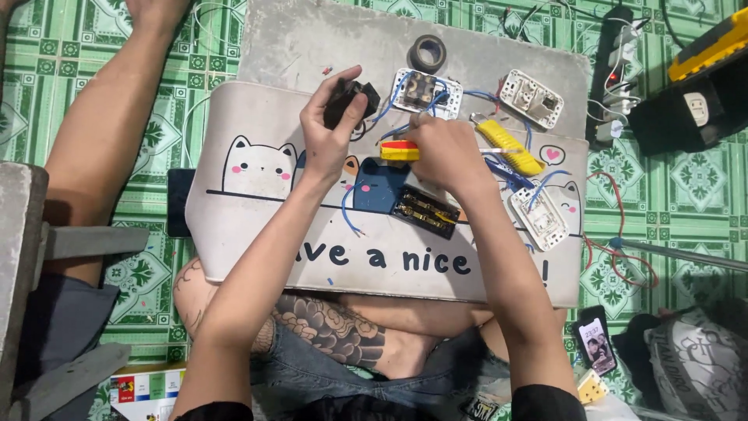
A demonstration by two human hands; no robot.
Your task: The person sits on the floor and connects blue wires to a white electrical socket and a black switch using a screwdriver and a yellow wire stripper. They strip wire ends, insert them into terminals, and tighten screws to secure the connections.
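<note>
Two hands work above the cat-print mat [257, 117]. Our left hand [327, 132] curls its fingers tight around a small black part [352, 99]; our right hand [444, 148] grips a red-and-yellow screwdriver [399, 150]. Beyond them, at the mat's far edge, sits a white switch [425, 92] with blue wires [397, 93], and past it a tape roll [428, 52].

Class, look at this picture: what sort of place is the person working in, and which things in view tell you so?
Probably a home floor used as a makeshift electrical workbench: green patterned floor tiles, a cartoon cat mat as work surface, and wired switch plates with a power strip nearby.
</note>
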